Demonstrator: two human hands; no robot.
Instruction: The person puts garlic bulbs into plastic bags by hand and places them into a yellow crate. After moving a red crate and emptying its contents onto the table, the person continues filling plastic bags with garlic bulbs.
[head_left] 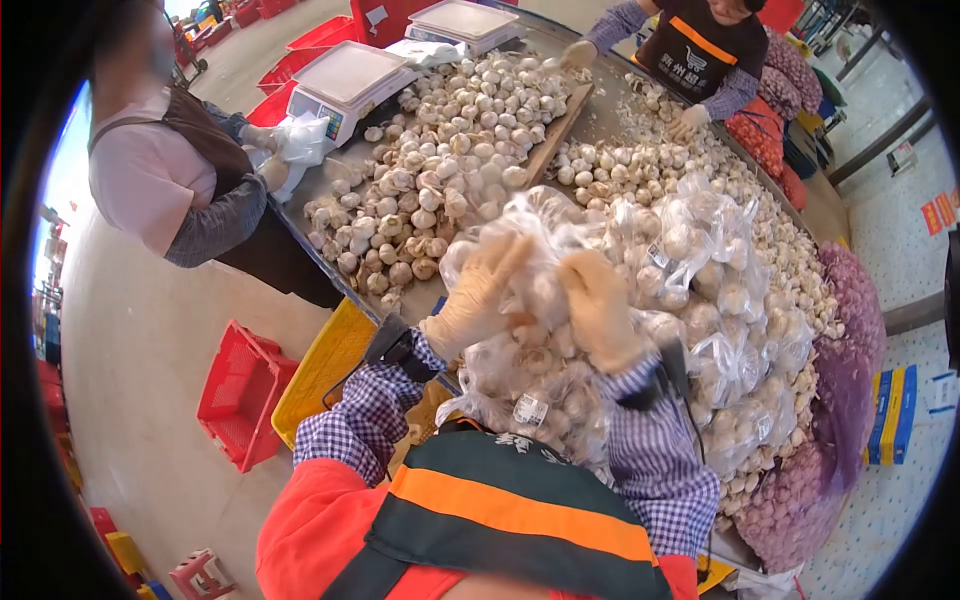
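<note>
A clear plastic bag of garlic [538,262] is between my two gloved hands, its top blurred by motion. My left hand [480,300] grips the bag's left side, fingers pointing up along the plastic. On the other side, my right hand [600,310] is curled closed on the bag, its fingertips partly hidden. Just below my hands lies another filled garlic bag with a white label [530,409]. To the right, several more bags of garlic [700,240] are piled up, also clear and some labelled.
Loose garlic bulbs [420,200] cover the table, with a wooden board [560,135] among them. Scales [350,85] stand at the far left. One co-worker [180,170] holds plastic bags; another [705,60] reaches into garlic. Red [240,390] and yellow crates [325,365] sit at left, mesh sacks [850,310] at right.
</note>
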